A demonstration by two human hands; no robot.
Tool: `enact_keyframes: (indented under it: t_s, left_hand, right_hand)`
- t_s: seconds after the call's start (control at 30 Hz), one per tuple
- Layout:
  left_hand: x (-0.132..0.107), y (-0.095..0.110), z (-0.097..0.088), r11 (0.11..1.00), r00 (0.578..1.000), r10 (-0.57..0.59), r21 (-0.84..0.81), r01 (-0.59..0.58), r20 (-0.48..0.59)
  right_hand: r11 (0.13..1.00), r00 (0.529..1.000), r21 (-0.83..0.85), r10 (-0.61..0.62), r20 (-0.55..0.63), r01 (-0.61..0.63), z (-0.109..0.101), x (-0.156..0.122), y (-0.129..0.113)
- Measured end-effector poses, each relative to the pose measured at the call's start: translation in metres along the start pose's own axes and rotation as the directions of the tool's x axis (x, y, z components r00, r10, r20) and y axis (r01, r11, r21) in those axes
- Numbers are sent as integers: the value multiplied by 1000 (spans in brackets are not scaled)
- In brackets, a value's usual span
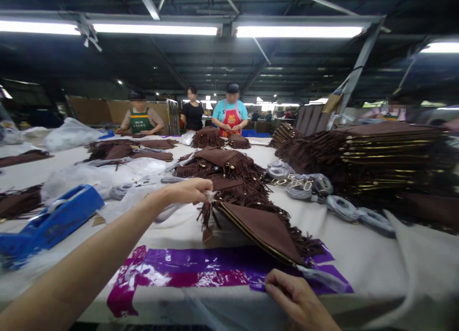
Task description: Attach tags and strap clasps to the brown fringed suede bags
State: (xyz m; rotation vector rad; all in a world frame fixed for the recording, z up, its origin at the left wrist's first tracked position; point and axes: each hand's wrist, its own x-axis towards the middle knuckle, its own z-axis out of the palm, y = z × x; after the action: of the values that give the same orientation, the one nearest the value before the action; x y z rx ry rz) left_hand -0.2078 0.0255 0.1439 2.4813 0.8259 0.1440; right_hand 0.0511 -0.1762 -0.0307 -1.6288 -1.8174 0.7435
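Note:
A brown suede pouch (265, 230) with fringe and a gold zip lies on the white table, over purple tape (193, 269). My left hand (190, 191) reaches forward and pinches the edge of a clear plastic bag (143, 197) at the pouch's upper left corner. My right hand (297, 300) rests near the table's front edge, fingers closed on thin clear plastic (319, 278) by the pouch's lower corner. More fringed brown pouches (225, 171) are heaped just behind.
A blue tool (53, 221) lies at the left. A tall stack of brown pouches (380, 154) stands at the right, with bagged straps (304, 185) beside it. Three people (231, 113) work at the table's far end. White plastic bags (70, 132) lie at the far left.

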Motion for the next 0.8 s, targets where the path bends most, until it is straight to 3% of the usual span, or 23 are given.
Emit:
enact_keyframes:
  t_s: [0.1,0.2,0.3,0.4,0.47,0.53,0.6,0.67,0.73,0.8]
  left_hand:
    - [0,-14,11,994,1000,-13,-105,15,25]
    - [-2,-33,25,979,992,-98,-169,111,83]
    - [-16,-38,41,988,980,-151,-13,154,129]
    - [-35,-19,63,985,999,-48,167,49,-5]
    - [-45,3,84,996,995,88,-22,-89,-44]
    - [-52,24,110,915,986,162,-371,-162,-31]
    - [-56,36,136,777,992,128,-623,-93,11]
    - [-58,34,150,683,994,15,-727,70,110]
    - [-59,15,145,689,989,-100,-710,147,108]
    - [-59,-15,117,811,974,-212,-571,127,-84]
  right_hand:
    - [999,999,46,1,-40,0,-2,0,-10]
    - [996,998,83,18,-63,-13,-4,1,-15]
    - [987,999,156,31,-39,-24,-4,3,-17]
    - [947,999,323,10,-31,1,-2,10,-28]
    - [880,1000,475,-16,-25,26,0,18,-45]
    - [803,997,592,-73,-13,66,5,28,-69]
    - [755,990,644,-138,-31,126,11,39,-91]
    - [729,983,663,-174,-61,171,17,48,-103]
    - [731,984,660,-157,-86,175,20,56,-102]
    - [761,990,634,-95,-100,137,23,63,-88]
